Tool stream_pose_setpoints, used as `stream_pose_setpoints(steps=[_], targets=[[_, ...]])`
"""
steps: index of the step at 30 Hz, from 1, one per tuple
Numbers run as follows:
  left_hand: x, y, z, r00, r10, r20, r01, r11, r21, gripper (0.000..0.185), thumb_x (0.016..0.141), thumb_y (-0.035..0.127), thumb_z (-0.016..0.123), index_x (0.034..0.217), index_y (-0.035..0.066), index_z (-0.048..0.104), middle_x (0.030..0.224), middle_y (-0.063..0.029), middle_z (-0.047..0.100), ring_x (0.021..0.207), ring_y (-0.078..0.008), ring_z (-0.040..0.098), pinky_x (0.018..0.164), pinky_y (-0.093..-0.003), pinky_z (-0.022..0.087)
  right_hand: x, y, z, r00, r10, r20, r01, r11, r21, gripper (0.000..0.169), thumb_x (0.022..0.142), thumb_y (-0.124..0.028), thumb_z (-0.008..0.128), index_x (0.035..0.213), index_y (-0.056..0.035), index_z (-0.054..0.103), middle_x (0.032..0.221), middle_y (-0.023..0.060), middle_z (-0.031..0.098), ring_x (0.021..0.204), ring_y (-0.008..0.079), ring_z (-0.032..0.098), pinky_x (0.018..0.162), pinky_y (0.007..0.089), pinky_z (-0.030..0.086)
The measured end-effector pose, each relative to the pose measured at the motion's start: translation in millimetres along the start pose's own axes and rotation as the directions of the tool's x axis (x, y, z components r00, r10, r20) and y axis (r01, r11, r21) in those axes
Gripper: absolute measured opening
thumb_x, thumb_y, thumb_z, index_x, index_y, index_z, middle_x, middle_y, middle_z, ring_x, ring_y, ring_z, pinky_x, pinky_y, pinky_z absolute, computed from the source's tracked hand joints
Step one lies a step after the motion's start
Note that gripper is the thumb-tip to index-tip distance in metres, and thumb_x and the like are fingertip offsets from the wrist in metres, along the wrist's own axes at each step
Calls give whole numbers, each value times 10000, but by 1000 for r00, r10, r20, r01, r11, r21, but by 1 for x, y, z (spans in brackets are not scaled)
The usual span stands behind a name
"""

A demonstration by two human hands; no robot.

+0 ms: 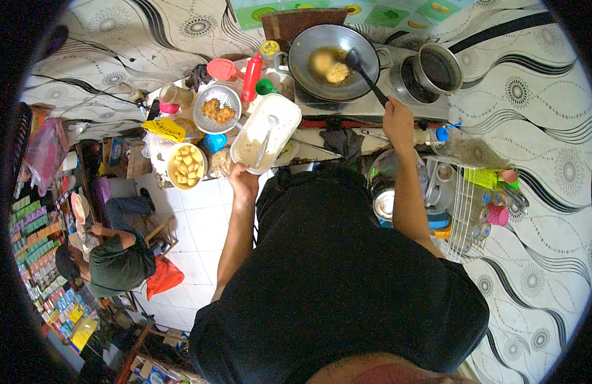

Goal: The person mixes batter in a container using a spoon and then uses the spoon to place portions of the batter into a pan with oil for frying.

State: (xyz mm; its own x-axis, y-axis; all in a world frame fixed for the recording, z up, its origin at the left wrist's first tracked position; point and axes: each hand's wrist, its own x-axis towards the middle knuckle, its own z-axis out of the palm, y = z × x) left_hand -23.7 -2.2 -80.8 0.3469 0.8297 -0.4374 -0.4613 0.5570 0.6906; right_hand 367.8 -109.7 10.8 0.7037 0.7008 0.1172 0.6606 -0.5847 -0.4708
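Note:
My left hand [243, 182] grips the near end of a white plastic tub [287, 111], tilted over the counter's edge. Some pale batter lies in the tub, along with a metal spoon [263, 146]. In my right hand [399, 126] is the handle of a black cooking spatula [371, 83]. Its head rests inside a large wok [303, 54] on the stove, beside a golden fritter [337, 73] in oil. A second, blurred round fritter [322, 62] is close by. Left of the tub, a perforated metal strainer [199, 115] holds browned fritters [218, 111].
A saucepan [437, 72] stands on the right burner [407, 79]. A bowl of yellow chunks [186, 165], a red squeeze bottle [251, 79] and a green cup [265, 87] crowd the left counter. A dish rack [461, 206] is at right. Another person [118, 264] sits at left.

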Motion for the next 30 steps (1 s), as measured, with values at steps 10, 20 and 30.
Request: stream_pose_setpoints(steps=[10, 20, 30], targets=[[-3, 0, 1, 1000, -15, 11, 15, 1000, -15, 706, 736, 254, 519, 1399, 33, 422, 1391, -167, 502, 1261, -370, 507, 955, -603, 477, -3, -3, 4, 1000, 13, 19, -11, 991, -131, 331, 942, -229, 507, 1127, -4, 664, 1005, 239, 681, 919, 436, 648, 824, 515, 511], [-5, 3, 3, 999, -31, 29, 31, 999, -9, 716, 729, 268, 534, 1398, 36, 429, 1357, -173, 532, 1235, -356, 536, 915, -572, 518, -2, 16, 9, 998, 11, 64, 1, 983, -182, 364, 956, -237, 480, 1212, -20, 621, 1026, 229, 686, 922, 457, 644, 833, 533, 508], [-9, 6, 12, 1000, 0, 11, 0, 999, 36, 731, 716, 275, 539, 1399, 42, 422, 1346, -160, 534, 1229, -366, 538, 913, -574, 515, -4, 13, 15, 997, -82, -11, 81, 993, -90, 314, 959, -221, 488, 1131, -27, 666, 1000, 225, 689, 884, 424, 660, 817, 513, 518]])
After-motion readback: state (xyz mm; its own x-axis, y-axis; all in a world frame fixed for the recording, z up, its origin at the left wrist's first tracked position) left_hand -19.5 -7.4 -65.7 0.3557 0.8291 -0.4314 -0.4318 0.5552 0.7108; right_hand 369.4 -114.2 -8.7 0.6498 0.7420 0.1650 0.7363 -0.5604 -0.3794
